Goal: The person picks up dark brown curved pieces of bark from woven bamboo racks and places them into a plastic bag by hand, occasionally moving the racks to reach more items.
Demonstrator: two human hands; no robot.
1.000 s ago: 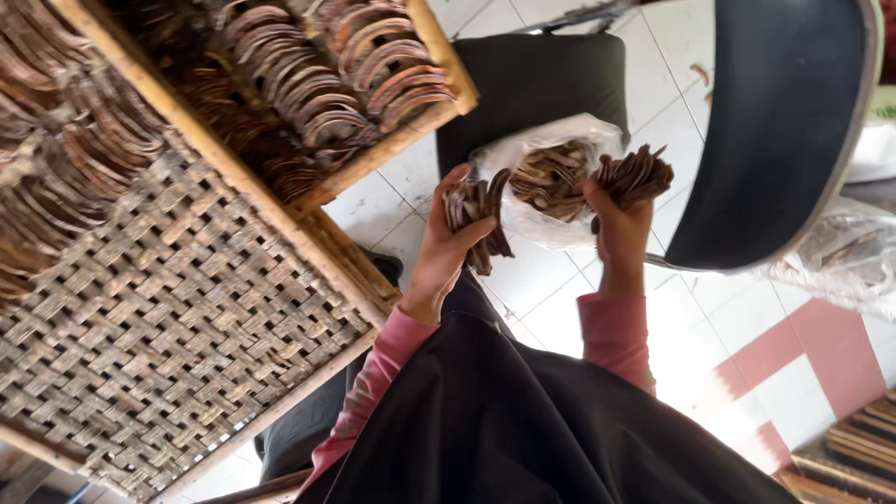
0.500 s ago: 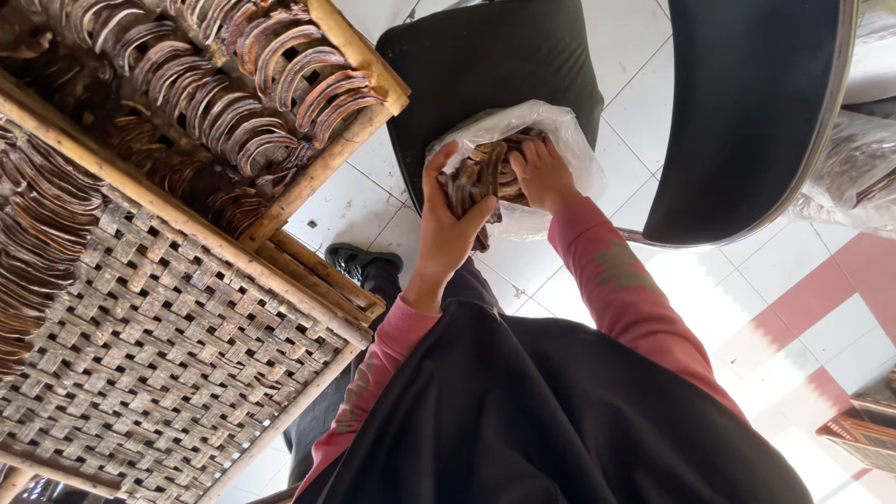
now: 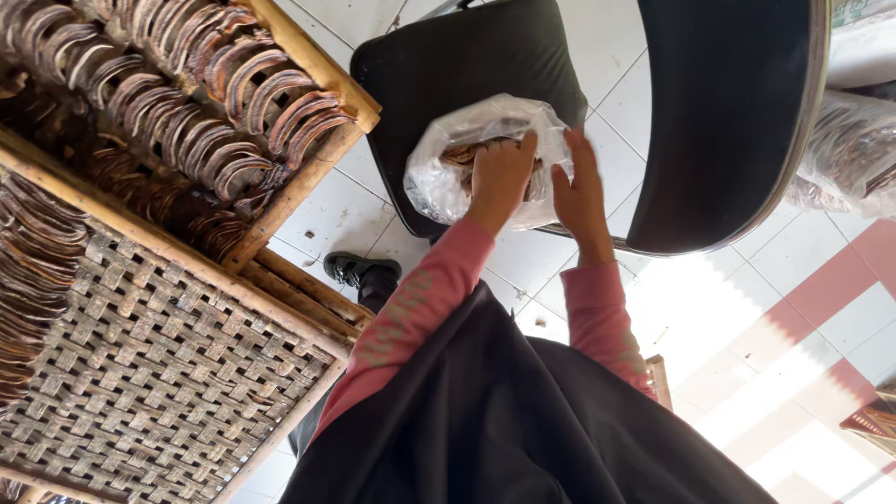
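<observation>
Woven tray [image 3: 140, 392]: lower left of the frame, a bamboo lattice in a wooden frame, with curved brown strips [image 3: 33, 289] lying along its left edge
Upper rack [image 3: 308, 65]: upper left of the frame, a second wooden frame packed with rows of the same arched brown strips [image 3: 187, 84]
Shoe [image 3: 359, 269]: a dark one on the white tiles, just below the chair seat
Plastic bag [image 3: 439, 168]: centre top of the frame, clear and crumpled, resting on the black chair seat [image 3: 448, 65], with brown strips showing inside
Left hand [image 3: 499, 177]: sunk into the bag's mouth, knuckles up, fingers curled down among the strips; whether they have closed on any I cannot tell
Right hand [image 3: 579, 191]: flat and spread against the bag's right side, fingers straight and apart, holding nothing, only steadying the plastic
Arms: both pink sleeves reach forward and up from the dark garment, wrists close together
Doing it well: I judge the bag wants bracing open while the strips are handled loosely so they don't snap
Chair back [image 3: 728, 112]: right of the frame, black, curved
</observation>
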